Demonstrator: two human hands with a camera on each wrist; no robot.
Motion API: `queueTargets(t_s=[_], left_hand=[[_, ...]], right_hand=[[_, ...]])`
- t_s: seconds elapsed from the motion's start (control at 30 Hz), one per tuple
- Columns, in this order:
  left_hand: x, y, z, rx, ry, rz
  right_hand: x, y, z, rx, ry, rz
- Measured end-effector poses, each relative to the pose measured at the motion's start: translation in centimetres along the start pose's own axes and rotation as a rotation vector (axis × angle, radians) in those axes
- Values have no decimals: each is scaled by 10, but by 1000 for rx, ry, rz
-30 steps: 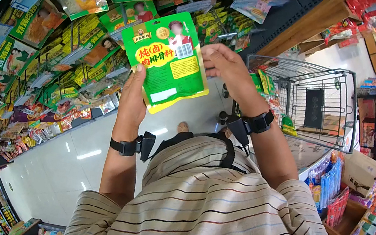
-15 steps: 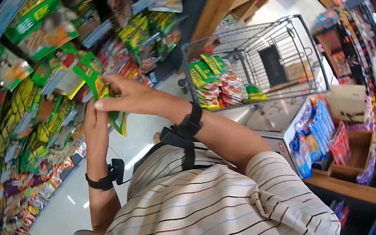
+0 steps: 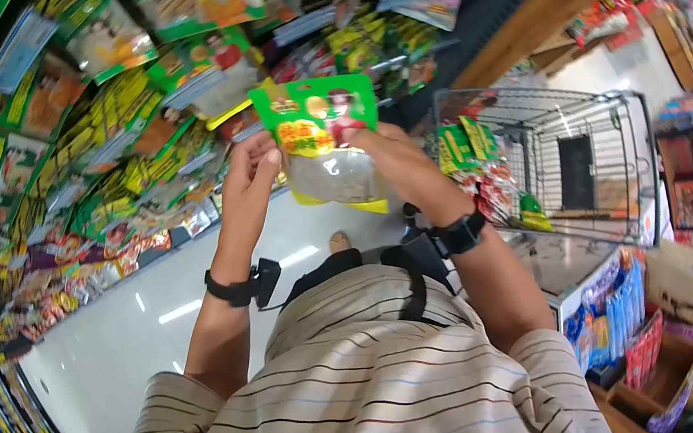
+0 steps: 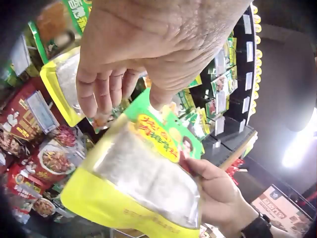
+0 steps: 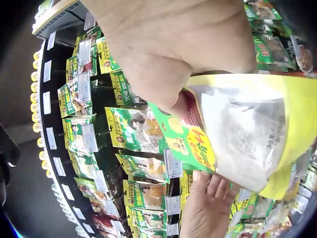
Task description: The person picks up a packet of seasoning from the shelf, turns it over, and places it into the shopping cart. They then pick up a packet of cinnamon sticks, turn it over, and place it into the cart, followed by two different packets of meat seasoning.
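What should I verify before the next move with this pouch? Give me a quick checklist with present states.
1. Pouch secured in the right grip: ok; the thumb lies over its side edge.
2. Left grip clear of the pouch: cannot tell; its thumb overlaps the green corner in the left wrist view, contact unclear.
3. Pouch front facing the head camera: ok; its silvery panel shows.
4. Pouch over the cart: not ok; it is held outside.
5. Room in the cart: ok; green and red packets lie toward one end, bare wire showing beyond them.
6. Pouch seal intact: cannot tell; too small.
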State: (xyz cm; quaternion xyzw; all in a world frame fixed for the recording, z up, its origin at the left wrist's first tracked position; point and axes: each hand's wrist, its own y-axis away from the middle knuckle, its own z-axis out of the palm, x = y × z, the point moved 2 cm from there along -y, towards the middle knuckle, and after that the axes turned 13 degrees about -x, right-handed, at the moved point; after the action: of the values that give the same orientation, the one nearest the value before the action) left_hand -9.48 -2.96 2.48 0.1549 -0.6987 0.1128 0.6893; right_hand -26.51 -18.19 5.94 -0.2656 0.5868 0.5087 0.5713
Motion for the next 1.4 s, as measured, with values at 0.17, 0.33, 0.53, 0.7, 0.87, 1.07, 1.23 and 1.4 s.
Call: queueTargets(t_s=[0.17, 0.33, 0.53, 0.7, 0.87, 1.07, 1.23, 1.4], left_hand=[[-21, 5, -19, 4, 175, -101], [-47, 15, -9, -29, 501, -172], [-46, 18, -23, 110, 560, -87], [-43, 13, -48, 160, 547, -46], [-53, 6, -70, 215, 493, -64], [-58, -9, -97, 270, 413, -30], [-38, -17, -104, 251, 262, -20], [-19, -26, -106, 256, 145, 4]], right_hand=[[19, -11, 8, -48, -280, 52], [33, -23, 11, -129, -237, 91], [38, -34, 15, -119, -292, 96], [44, -41, 12, -111, -213, 101], [37, -43, 13, -152, -183, 70], [29, -42, 14, -137, -153, 67], [26, -51, 15, -140, -147, 64], [25, -54, 17, -152, -153, 82]])
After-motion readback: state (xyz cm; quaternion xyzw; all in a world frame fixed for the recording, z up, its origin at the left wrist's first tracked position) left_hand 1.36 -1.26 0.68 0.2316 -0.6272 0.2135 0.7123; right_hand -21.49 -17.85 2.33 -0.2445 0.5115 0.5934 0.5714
